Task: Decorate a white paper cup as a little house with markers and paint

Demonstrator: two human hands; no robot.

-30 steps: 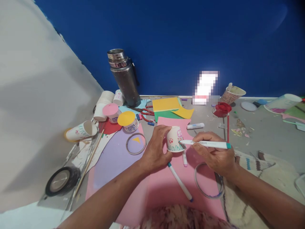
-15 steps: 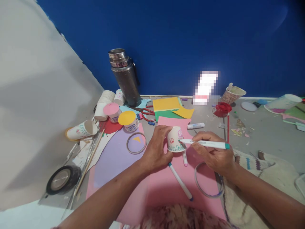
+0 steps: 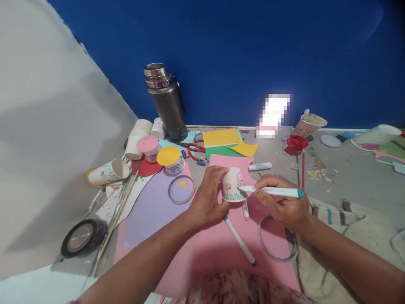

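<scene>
White paper, formed into a small inverted cup bearing red flower marks and a green zigzag band near its rim, was held mouth-down on the pink card sheet, at the centre of the work area. The left hand was curled around the cup from 9 o'clock, fingers over its upturned base and thumb low on its side, so that the wall was steadied and kept facing the pen. The right hand was closed in a writing grip on a white felt-tip marker with a teal end, whose tip was laid against the cup wall at 3 o'clock. The marker was kept nearly level, as the drawing surface stood almost upright. Two further markers, one teal-tipped and one pink-capped, were left just below the cup, within reach. A clear tape ring lay at 9 o'clock on the lilac card sheet, and a steel vacuum flask stood at 11 o'clock against the blue wall.
</scene>
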